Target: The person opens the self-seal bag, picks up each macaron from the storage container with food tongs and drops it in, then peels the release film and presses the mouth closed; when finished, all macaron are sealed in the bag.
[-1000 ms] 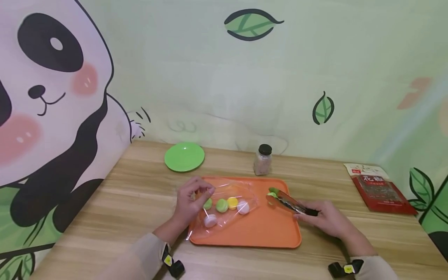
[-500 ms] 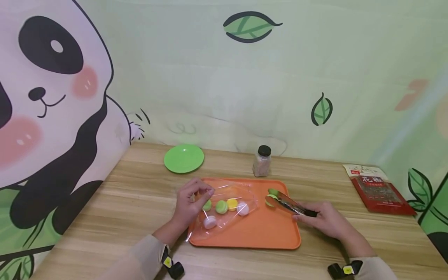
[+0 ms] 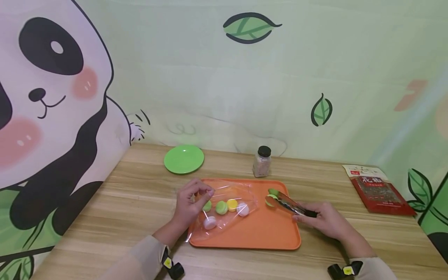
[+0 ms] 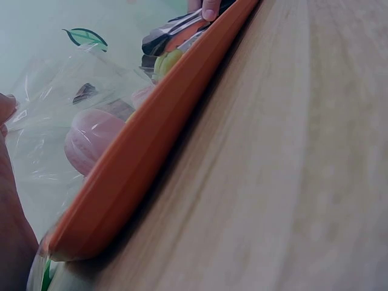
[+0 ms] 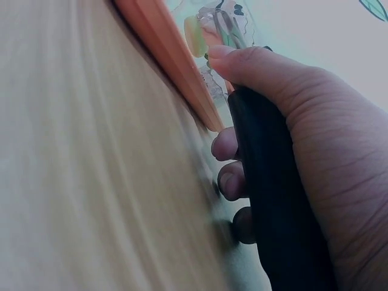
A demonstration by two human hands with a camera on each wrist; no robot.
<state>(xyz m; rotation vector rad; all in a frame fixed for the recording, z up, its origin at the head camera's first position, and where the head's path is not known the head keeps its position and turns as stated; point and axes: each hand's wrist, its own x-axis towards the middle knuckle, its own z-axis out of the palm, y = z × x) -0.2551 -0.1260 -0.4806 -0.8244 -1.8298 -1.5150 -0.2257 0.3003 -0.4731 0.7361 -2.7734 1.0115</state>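
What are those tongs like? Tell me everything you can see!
The tongs have a long black handle and a shiny front part that looks like metal. The right hand is wrapped around the handle. The front part reaches left over the right side of the orange tray, and a green macaron is at its ends. I can't tell if the ends squeeze it tightly or touch the tray.

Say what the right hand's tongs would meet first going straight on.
The right hand points its tongs leftward; beyond the green macaron at their tips, likely the bag. Height is unclear, so they might pass over it.
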